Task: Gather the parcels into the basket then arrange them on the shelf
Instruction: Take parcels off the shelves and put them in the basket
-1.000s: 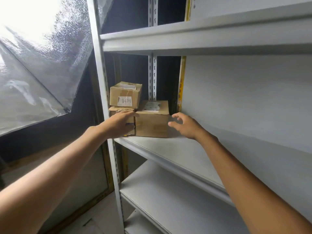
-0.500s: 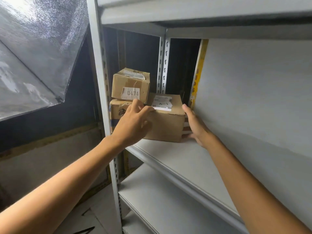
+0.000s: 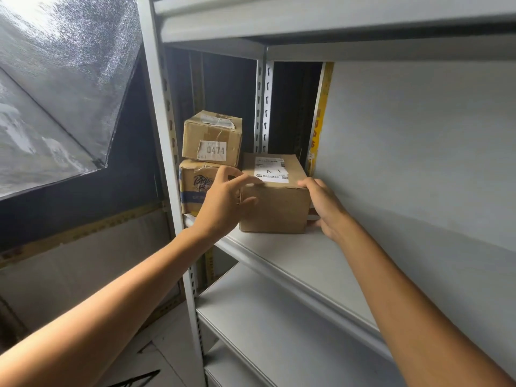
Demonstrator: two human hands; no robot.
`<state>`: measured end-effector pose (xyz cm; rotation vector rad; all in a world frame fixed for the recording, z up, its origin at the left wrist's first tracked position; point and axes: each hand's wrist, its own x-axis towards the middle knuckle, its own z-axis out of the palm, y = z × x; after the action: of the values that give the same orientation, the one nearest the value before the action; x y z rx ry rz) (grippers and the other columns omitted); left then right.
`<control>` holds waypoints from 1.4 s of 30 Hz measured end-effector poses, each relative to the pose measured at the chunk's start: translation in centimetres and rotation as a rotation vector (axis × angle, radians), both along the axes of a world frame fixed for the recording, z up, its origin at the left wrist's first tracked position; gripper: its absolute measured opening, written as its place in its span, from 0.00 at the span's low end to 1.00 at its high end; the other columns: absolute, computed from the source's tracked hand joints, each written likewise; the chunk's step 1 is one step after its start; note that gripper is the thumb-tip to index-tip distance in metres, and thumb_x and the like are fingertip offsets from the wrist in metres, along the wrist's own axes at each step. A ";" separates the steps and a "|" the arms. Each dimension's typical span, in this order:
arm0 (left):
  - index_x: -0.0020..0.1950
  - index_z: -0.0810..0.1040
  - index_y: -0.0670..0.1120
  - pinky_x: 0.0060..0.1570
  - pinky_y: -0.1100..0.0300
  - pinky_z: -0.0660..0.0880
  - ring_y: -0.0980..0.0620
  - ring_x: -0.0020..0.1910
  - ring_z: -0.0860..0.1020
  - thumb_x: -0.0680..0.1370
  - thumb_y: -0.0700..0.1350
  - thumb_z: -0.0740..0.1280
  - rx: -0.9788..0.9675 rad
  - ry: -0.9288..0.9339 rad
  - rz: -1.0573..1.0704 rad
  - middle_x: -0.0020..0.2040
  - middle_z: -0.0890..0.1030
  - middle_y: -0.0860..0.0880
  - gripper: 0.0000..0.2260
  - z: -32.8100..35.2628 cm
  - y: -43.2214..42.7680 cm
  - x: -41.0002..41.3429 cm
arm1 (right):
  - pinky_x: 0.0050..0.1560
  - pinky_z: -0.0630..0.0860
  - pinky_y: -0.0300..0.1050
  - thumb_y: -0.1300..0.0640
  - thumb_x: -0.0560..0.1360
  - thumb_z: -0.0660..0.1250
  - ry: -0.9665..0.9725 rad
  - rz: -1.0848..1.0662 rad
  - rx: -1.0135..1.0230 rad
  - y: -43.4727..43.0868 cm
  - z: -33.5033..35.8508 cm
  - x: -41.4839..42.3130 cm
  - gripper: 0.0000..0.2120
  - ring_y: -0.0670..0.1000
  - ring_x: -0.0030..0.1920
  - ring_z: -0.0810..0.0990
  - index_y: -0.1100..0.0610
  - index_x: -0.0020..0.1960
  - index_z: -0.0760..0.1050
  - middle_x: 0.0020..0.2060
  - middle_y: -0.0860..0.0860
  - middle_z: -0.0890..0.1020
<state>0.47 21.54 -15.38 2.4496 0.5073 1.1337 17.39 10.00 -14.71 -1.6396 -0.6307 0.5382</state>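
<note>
One second on, left grip [image 3: 223, 202] has shifted to the top edge of the labelled parcel [image 3: 275, 208], fingers loose, released; right grip [image 3: 325, 208], also released, presses flat against its side, likely squaring it on the shelf [image 3: 293, 255].

1. Left hand [image 3: 223, 202] is showing bare, with knuckle ridges standing out on its back.
2. Left forearm [image 3: 125, 297] is showing bare from the wrist to the near-left frame edge. It is looking slim and widening toward the near end, with bright light catching its upper side.
3. Right hand [image 3: 325, 208] is showing bare too; nail detail is coming out too small to tell.
4. Right forearm [image 3: 405, 303] is showing bare from the wrist to the near-right edge, slim, and sitting in duller, even shade.
</note>
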 end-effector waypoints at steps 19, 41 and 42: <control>0.65 0.67 0.53 0.54 0.51 0.76 0.52 0.59 0.77 0.65 0.60 0.76 -0.885 -0.132 -0.419 0.65 0.76 0.48 0.33 -0.4 -9.2 0.0 | 0.43 0.71 0.48 0.55 0.73 0.67 0.118 0.039 0.215 -13.2 -0.1 -2.0 0.16 0.51 0.45 0.74 0.50 0.59 0.70 0.48 0.50 0.78; 0.69 0.69 0.59 0.48 0.56 0.77 0.52 0.58 0.80 0.72 0.49 0.70 -0.901 0.283 -1.337 0.60 0.81 0.49 0.26 -1.8 -27.4 4.2 | 0.52 0.79 0.58 0.43 0.55 0.76 -0.004 -0.726 0.320 -39.7 -2.8 -14.1 0.37 0.56 0.55 0.82 0.39 0.63 0.73 0.49 0.48 0.86; 0.70 0.67 0.60 0.47 0.59 0.77 0.53 0.57 0.80 0.72 0.50 0.69 -0.893 0.318 -1.382 0.59 0.81 0.50 0.27 -2.2 -29.3 4.0 | 0.51 0.79 0.57 0.44 0.55 0.76 -0.008 -0.769 0.328 -41.6 -3.2 -15.3 0.36 0.55 0.55 0.83 0.38 0.62 0.73 0.49 0.48 0.86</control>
<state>4.47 -7.81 -17.61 1.5045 -0.5056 -0.0988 2.04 -31.59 -17.88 -1.4281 -0.0522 -0.1311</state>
